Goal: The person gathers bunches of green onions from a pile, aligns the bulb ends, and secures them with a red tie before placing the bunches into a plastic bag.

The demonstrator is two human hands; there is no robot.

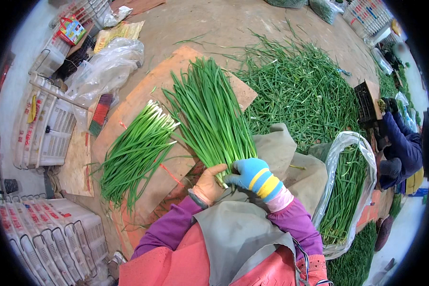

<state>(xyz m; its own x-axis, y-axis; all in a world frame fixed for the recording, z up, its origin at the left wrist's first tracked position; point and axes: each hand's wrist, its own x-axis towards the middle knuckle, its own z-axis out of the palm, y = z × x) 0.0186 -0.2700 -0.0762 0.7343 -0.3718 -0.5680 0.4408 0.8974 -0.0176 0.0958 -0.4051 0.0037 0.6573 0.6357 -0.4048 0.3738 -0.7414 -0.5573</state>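
Fingers are clamped tight here, left hand (pixel 208 185) and right hand (pixel 252 174) alike, on the stem ends of the large green bunch (pixel 212 112), and it's held slanting over the brown board (pixel 164 71)! To its left a smaller bundle (pixel 137 155) is laid; to its right, a loose heap (pixel 300 90) is spread.

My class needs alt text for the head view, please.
A person's left hand and blue-gloved right hand hold a bunch of long green leaves by its lower end. Another bunch lies at left; a loose green heap and a filled plastic bag are at right.
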